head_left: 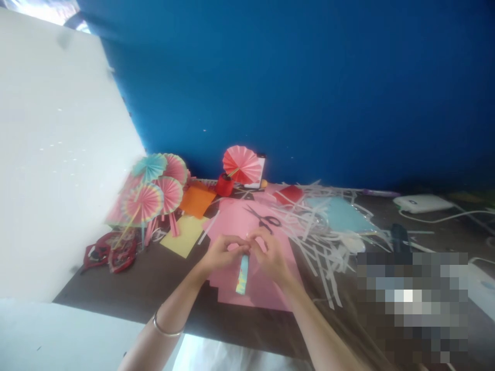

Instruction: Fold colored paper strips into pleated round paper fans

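Note:
Both hands meet over pink paper sheets [266, 296] on the dark table. My left hand [226, 252] pinches the upper end of a narrow light-blue and yellow patterned strip [242, 275]. My right hand [268, 255] has its fingertips pressed together at the same end, touching the left fingertips. The fingers hide that end of the strip, while its lower part points toward me. Just beyond the hands, black scissors [266, 219] lie on the pink paper with their blades apart.
Folded paper fans [143, 203] stand at the left, near red trays [121, 252]. Orange [196, 200] and yellow paper [183, 236] lie beside them. A pink fan [242, 164] stands behind by a red tape roll [224, 185]. White paper strips [325, 257] and a white device [423, 203] are right.

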`<state>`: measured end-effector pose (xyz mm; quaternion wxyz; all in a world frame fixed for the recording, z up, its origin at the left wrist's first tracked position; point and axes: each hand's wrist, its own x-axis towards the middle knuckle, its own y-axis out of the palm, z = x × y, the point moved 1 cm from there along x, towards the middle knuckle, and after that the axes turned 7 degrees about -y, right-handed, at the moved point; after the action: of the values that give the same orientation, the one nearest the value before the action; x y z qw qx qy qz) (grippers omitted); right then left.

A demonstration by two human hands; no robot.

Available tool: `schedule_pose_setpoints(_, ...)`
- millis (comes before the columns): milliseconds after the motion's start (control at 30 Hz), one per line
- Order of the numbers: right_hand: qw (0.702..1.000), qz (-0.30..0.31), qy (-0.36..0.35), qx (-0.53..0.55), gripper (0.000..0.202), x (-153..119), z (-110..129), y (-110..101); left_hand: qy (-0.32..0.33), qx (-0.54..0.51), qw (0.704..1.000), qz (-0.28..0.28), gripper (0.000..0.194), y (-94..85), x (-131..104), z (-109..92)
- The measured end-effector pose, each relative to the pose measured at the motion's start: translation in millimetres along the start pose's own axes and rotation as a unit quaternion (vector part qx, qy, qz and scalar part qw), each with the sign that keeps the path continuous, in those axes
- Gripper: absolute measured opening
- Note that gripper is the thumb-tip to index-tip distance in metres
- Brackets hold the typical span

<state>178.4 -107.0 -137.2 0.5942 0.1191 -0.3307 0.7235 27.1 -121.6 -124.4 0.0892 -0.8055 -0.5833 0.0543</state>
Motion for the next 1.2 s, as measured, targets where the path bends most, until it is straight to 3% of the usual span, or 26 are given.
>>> schedule_pose_setpoints(167,0.999,-0.001,0.025,0.025,0.009,4,8,-3,0.003,-0.003,1.0,0.015,0.025,1.0,0,2)
schedule_pose_setpoints(433,0.985,-0.006,0.096,0.146,0.023,8,6,-7,-0.016,-0.007,1.0,-0.026,0.021,5.1,-1,8)
schedule_pose_setpoints(667,0.992,0.012,0.048,0.116,0.013,8,2,-3,0.001,0.007,1.0,-0.028,0.02,3.8,1,10)
schedule_pose_setpoints(1033,0.991,-0.02,0.079,0.103,0.015,7,4,0,0.015,0.018,0.999,-0.029,0.018,4.7,1,4)
schedule_pose_setpoints(1200,0.99,-0.037,0.105,0.093,0.016,6,3,0,-0.008,-0.001,0.998,-0.066,0.02,3.6,1,5)
